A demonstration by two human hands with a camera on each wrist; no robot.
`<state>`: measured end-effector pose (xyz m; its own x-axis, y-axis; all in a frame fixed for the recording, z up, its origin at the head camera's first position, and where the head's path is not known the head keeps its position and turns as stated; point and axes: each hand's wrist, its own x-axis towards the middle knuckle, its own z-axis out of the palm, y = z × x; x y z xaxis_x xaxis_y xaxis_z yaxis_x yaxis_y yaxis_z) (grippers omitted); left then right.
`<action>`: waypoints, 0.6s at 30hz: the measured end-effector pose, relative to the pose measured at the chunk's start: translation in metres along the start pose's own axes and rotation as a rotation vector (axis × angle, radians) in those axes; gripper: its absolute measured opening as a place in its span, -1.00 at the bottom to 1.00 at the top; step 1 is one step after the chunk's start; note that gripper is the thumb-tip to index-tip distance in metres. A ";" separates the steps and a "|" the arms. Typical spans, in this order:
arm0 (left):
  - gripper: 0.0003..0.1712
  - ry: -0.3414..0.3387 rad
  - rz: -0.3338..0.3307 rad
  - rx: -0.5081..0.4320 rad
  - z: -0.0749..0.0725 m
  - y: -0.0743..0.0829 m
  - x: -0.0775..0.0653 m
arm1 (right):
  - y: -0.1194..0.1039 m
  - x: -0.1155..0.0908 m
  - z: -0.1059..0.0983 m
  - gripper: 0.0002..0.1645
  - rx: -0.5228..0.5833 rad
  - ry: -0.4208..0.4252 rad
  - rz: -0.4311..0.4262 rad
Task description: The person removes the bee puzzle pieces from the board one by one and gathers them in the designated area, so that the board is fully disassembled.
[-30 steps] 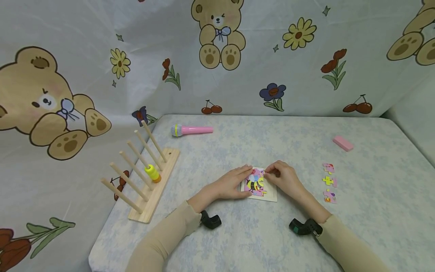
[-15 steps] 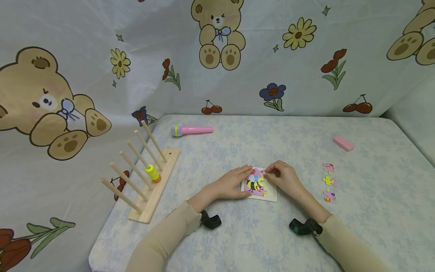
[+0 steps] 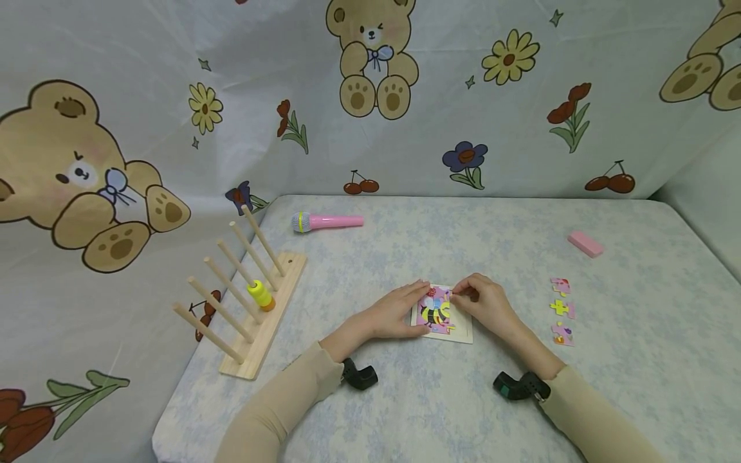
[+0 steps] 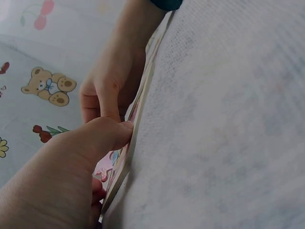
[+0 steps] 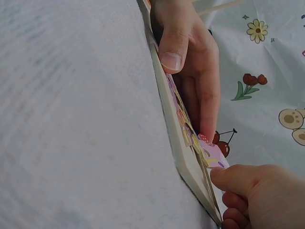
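Observation:
In the head view, a wooden jigsaw tray (image 3: 462, 328) lies mid-table, with a partly filled bee puzzle (image 3: 434, 314) in it. My left hand (image 3: 390, 313) rests on the tray's left side, fingers nearly straight toward the far edge, thumb (image 4: 112, 136) along the near edge. At the upper right of the picture, my right hand (image 3: 482, 301) pinches a pink puzzle piece (image 5: 215, 153) between thumb and curled fingers, low over the tray beside the fitted pieces. The right wrist view shows purple and yellow marks on that piece; the fingertips beneath are hidden.
Three loose puzzle pieces (image 3: 559, 308) lie in a column to the right. Farther back is a pink block (image 3: 585, 244). A pink toy microphone (image 3: 334, 221) lies back left. A wooden peg rack (image 3: 263, 325) with yellow and orange rings (image 3: 261, 294) stands left.

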<state>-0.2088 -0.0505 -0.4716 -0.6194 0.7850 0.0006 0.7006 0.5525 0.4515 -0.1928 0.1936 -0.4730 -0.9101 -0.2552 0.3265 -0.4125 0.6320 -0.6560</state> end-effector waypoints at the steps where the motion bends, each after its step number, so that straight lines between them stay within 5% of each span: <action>1: 0.00 0.000 0.001 0.002 0.000 0.000 0.000 | 0.000 0.000 0.000 -0.89 0.000 0.000 -0.002; 18: -0.02 0.003 0.004 -0.009 0.000 -0.002 0.000 | 0.003 0.000 0.001 -0.85 -0.029 0.031 -0.106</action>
<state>-0.2099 -0.0512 -0.4727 -0.6181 0.7861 0.0054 0.6998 0.5470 0.4594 -0.1940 0.1949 -0.4762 -0.8595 -0.2991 0.4145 -0.5049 0.6237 -0.5967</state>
